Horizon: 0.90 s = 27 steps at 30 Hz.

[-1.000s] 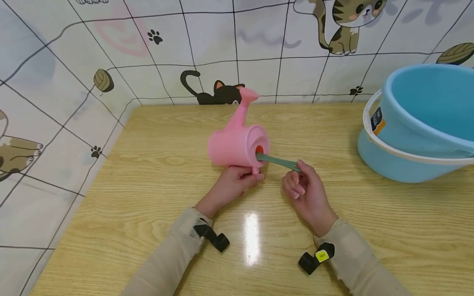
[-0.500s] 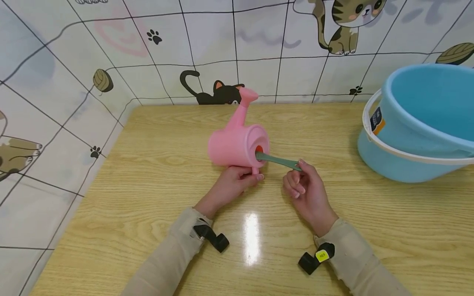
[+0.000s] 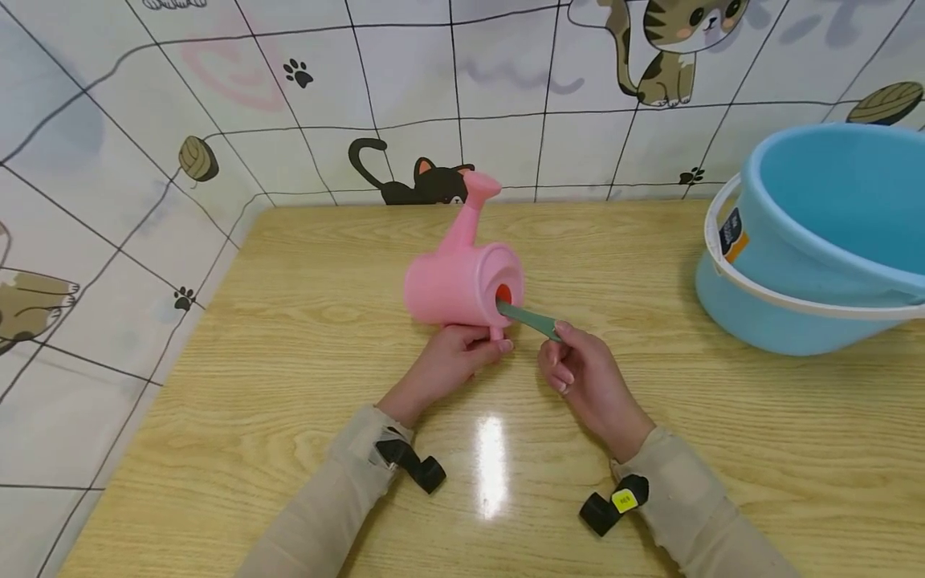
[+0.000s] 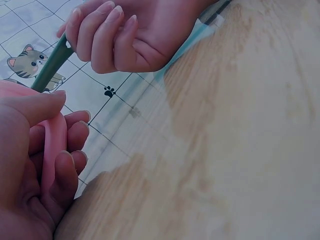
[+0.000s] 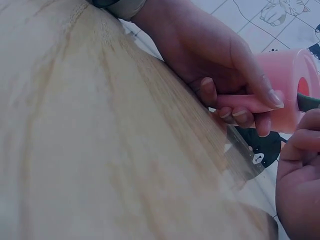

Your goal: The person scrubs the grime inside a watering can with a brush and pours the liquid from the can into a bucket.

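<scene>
A pink watering can point(image 3: 448, 289) is held on its side in the head view, with its spout pointing to the back and its round opening facing right. My left hand point(image 3: 442, 365) grips its handle point(image 5: 245, 102), thumb on one side and fingers curled round the other. Between thumb and fingertips, my right hand point(image 3: 591, 384) pinches the end of a slim green handled utensil point(image 3: 531, 319). The utensil's far end is inside the opening, so its shape is hidden. Something red-orange point(image 3: 503, 294) shows within the can.
Two light-blue buckets point(image 3: 795, 325), apparently nested, with a white bail handle, stand at the right of the wooden table point(image 3: 289, 321). A wall covering point(image 3: 506, 152) with a cat and grid print rises behind and to the left.
My right hand has moved left toward the can, and the green utensil sits deeper in the opening. The left hand and the watering can have stayed in place.
</scene>
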Tool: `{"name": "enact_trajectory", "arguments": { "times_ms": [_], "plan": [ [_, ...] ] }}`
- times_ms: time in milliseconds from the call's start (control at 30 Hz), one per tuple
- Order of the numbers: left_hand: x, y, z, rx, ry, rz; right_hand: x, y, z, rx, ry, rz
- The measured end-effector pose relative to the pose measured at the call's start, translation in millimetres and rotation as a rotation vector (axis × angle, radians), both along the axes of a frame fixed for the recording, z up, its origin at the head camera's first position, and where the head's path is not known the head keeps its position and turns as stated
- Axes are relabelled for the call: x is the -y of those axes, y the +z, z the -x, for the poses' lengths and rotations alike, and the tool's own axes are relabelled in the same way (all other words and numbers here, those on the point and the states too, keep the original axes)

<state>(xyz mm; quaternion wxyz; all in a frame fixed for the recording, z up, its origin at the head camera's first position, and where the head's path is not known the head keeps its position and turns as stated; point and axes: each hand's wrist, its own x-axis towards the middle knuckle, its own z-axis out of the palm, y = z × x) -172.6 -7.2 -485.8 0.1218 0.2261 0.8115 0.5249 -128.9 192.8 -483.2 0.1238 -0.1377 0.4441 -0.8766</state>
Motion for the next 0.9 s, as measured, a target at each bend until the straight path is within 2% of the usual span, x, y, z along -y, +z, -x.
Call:
{"name": "enact_trajectory", "arguments": {
  "times_ms": [200, 367, 667, 900],
  "plan": [
    [-0.5, 23.6, -11.6, 0.000, -0.010, -0.016, 2.1, -0.1, -1.8, 0.011, -0.027, -0.187],
    [-0.3, 28.0, -13.9, 0.007, -0.006, 0.000, 4.7, -1.2, -3.0, -0.023, -0.037, -0.352],
    [-0.8, 27.3, -13.1, 0.016, 0.004, 0.008, 4.6, -0.1, -3.9, -0.058, -0.053, -0.371],
    [-1.5, 29.4, -13.6, 0.012, -0.001, 0.004, 3.3, 0.8, -6.3, -0.149, -0.091, -0.394]
  ]
}}
